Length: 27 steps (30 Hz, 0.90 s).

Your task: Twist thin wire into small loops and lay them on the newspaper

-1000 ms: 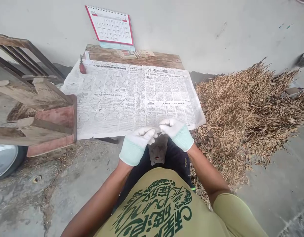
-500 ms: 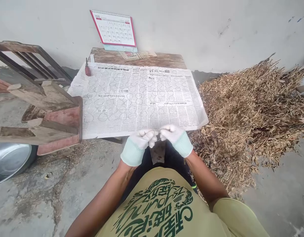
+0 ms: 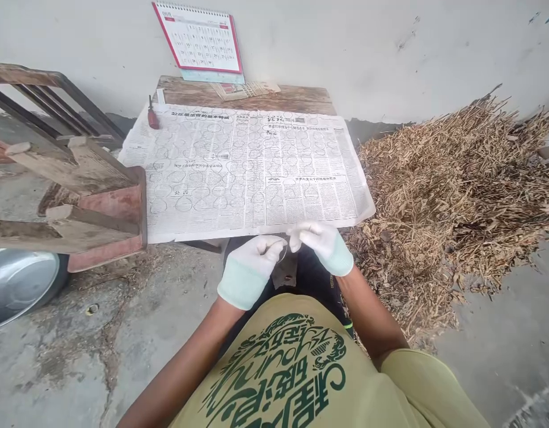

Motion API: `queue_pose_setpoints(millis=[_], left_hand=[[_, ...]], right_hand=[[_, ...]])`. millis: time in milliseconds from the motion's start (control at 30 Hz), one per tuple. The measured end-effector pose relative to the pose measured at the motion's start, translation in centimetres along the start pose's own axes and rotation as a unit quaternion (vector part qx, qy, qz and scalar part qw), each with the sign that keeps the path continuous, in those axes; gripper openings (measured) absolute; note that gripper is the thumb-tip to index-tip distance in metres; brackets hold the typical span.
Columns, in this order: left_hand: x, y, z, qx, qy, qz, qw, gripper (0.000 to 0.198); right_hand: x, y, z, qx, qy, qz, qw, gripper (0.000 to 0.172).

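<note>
Thin loop [image 3: 285,253] pinched in left hand [image 3: 254,261]; right hand [image 3: 318,242] just beside, fingers bent, hold unclear. Likely shaping step; next needs steady pinch.

The left hand [image 3: 255,260] wears a white knitted-cloth glove [image 3: 256,251], matt, with a pale green ribbed cuff [image 3: 242,285]. Thin pale ring [image 3: 284,252] held there: too small to identify material. Ahead of the hand: flat white black-printed newspaper [image 3: 310,208], matt; farther ahead, a worn brown wooden tabletop [image 3: 303,98], rough. Left of the hand: a round silver metal basin [image 3: 20,285], smooth, glossy.
</note>
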State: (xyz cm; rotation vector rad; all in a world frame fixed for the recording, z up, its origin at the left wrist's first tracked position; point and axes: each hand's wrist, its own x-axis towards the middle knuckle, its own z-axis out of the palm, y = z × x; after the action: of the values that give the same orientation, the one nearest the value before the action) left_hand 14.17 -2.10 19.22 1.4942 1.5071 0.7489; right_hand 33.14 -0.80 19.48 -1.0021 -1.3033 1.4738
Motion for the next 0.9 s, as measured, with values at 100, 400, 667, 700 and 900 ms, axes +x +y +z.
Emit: queue_pose_setpoints(millis=[100,400,667,700,900], left_hand=[[-0.7,0.8,0.1,0.122,0.016,0.056,0.991,0.025],[-0.9,1.3,-0.3,0.18,0.004,0.072,0.981,0.032],[-0.3,-0.9,-1.0,0.232,-0.008,0.164,0.959,0.035],[-0.1,-1.1,-1.3,0.24,-0.026,0.18,0.954,0.036],[1.1,-1.2,-2.5,0.255,-0.141,0.219,0.931,0.04]], right_hand=[[-0.2,-0.1,0.1,-0.011,0.026,0.031,0.999,0.017],[0.1,1.6,0.5,0.021,0.09,0.062,0.994,0.018],[0.3,2.7,0.8,0.003,0.123,0.079,0.989,0.023],[0.2,2.6,0.9,-0.005,0.124,0.082,0.989,0.023],[0.3,2.2,0.9,-0.03,0.109,0.094,0.989,0.025]])
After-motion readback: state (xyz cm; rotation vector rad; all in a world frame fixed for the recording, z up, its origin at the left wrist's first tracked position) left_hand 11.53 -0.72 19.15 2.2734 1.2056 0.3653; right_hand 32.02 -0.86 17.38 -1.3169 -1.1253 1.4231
